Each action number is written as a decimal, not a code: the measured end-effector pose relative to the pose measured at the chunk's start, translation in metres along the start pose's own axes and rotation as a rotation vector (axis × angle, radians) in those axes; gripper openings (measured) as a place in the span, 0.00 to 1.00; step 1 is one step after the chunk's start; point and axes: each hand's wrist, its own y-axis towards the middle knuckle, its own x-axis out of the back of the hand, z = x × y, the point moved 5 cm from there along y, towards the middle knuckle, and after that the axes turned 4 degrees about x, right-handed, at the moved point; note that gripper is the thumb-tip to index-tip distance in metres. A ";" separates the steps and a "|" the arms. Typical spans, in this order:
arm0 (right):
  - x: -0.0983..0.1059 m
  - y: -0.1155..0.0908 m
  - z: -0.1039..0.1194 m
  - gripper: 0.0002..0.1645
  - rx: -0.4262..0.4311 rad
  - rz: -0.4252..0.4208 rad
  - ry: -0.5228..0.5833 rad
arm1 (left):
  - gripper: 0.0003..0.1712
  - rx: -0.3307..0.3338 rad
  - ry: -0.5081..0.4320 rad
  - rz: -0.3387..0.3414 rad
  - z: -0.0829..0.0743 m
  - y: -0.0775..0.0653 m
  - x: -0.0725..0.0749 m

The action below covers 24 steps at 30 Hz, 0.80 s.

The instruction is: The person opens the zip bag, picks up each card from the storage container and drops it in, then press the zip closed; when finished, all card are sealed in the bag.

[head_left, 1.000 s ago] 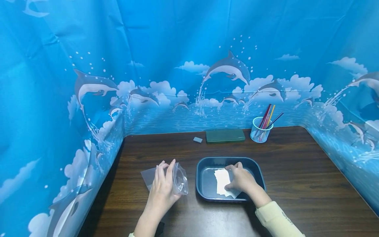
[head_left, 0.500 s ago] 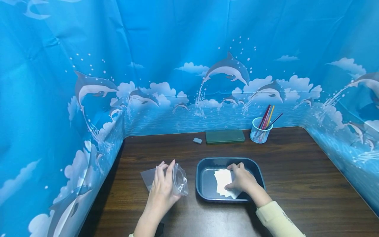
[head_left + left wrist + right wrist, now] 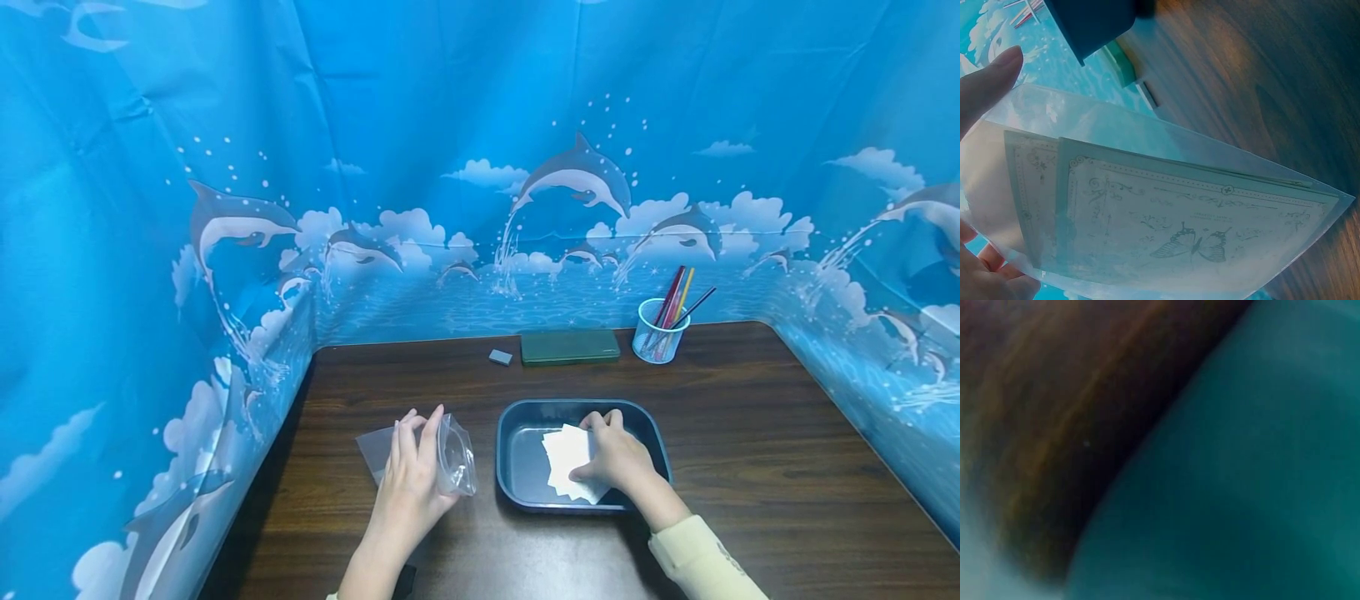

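Note:
My left hand [image 3: 411, 483] holds a clear plastic bag [image 3: 456, 457] with its mouth gaping toward the right. In the left wrist view, printed cards [image 3: 1197, 212] with ornate borders and a butterfly show inside the bag, with the thumb [image 3: 1000, 75] above and fingers below. A dark blue tray [image 3: 519, 471] stands right of the bag. Inside it my right hand [image 3: 624, 460] grips a fanned stack of white paper cards [image 3: 567, 458] between thumb and fingers at the right side. The right wrist view is blurred, filled mostly by the tray wall [image 3: 1241, 487].
Toward the back of the wooden table [image 3: 750, 417] lie a small grey eraser-like block [image 3: 500, 357] and a flat green case [image 3: 570, 347]. A light blue mesh cup [image 3: 660, 342] with several pencils stands beside them. A dolphin-print curtain [image 3: 420, 125] surrounds the table's back and sides.
My right fingers have shifted slightly to the right on the stack, and the white cards' upper corners show more. The left hand and bag stay in place.

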 end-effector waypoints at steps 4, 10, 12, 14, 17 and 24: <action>0.007 -0.001 0.002 0.41 0.025 -0.041 -0.033 | 0.71 0.002 0.002 0.001 0.000 0.000 0.000; 0.027 -0.006 0.011 0.19 0.107 -0.144 -0.021 | 0.72 0.004 -0.001 0.003 0.000 0.000 -0.001; 0.033 -0.008 0.014 0.14 0.129 -0.168 -0.014 | 0.72 0.003 -0.002 0.001 0.000 0.001 -0.001; 0.040 -0.010 0.015 0.12 0.140 -0.180 0.000 | 0.72 0.000 -0.002 -0.003 0.000 0.001 0.000; 0.049 -0.013 0.017 0.10 0.139 -0.177 0.045 | 0.72 -0.004 0.001 -0.008 0.000 0.001 0.000; 0.074 -0.021 0.023 0.07 0.129 -0.246 0.174 | 0.71 0.003 0.002 -0.003 -0.001 0.001 0.001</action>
